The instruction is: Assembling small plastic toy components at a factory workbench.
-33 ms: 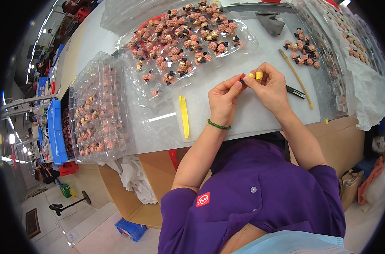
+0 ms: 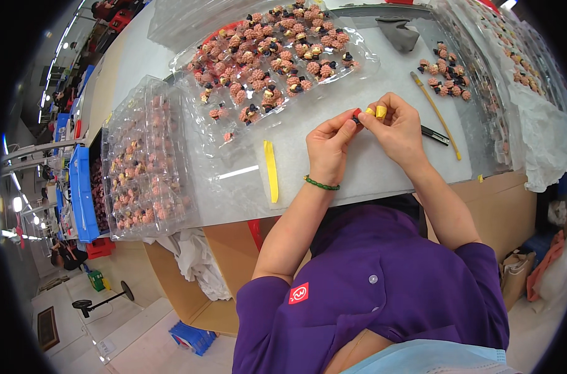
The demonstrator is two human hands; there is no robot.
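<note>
While pinched, piece [image 2: 356,116] mid-table [image 2: 383,181].

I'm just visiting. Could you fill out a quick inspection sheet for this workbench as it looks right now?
Surface: white table, partly covered with clear plastic sheet.
Job's things: small red piece pinched between both hands; right fingertips wear yellow covers.
Clutter: tray of pink pieces; stacked clear trays at left; small pink pile; yellow strip; long stick; dark tool.
Grippers: left hand and right hand meet at the piece.
Cables: nothing seen.
Surroundings: blue bins, cardboard box under the table.
</note>
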